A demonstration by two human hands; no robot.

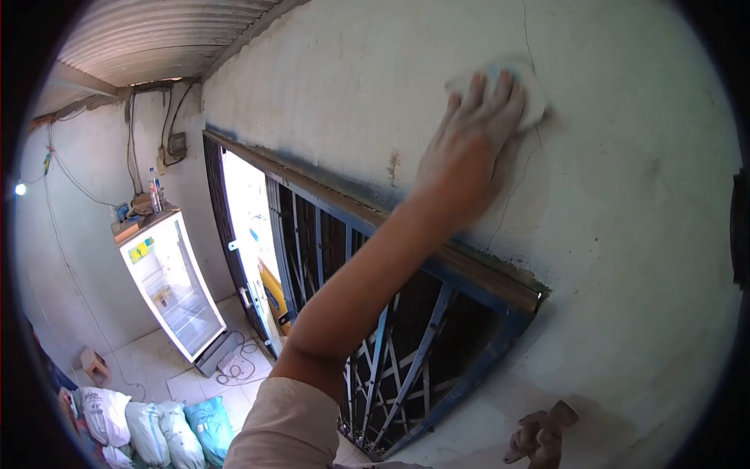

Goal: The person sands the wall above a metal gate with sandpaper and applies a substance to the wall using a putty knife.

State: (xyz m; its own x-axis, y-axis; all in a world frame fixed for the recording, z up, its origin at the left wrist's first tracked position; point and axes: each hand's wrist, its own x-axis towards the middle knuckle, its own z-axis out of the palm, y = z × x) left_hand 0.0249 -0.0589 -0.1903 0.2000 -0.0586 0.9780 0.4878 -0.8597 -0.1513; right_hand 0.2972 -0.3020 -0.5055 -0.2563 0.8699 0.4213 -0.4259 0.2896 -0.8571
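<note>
left hand (469,144) flat on the wall (625,195), fingers slightly spread, pressing a pale pad (533,98) against the plaster high above the barred window (406,344); pad mostly covered by the fingers, only its top and right edges show; looks thin, soft and light, likely moulds to the surface; best held by palm pressure with fingertips over its far edge, since it could slide out if pressure drops; right hand (535,442) low by the wall, fingers curled around a brown piece (564,412); glass-door fridge (176,289) and sacks (148,430) well below.
</note>
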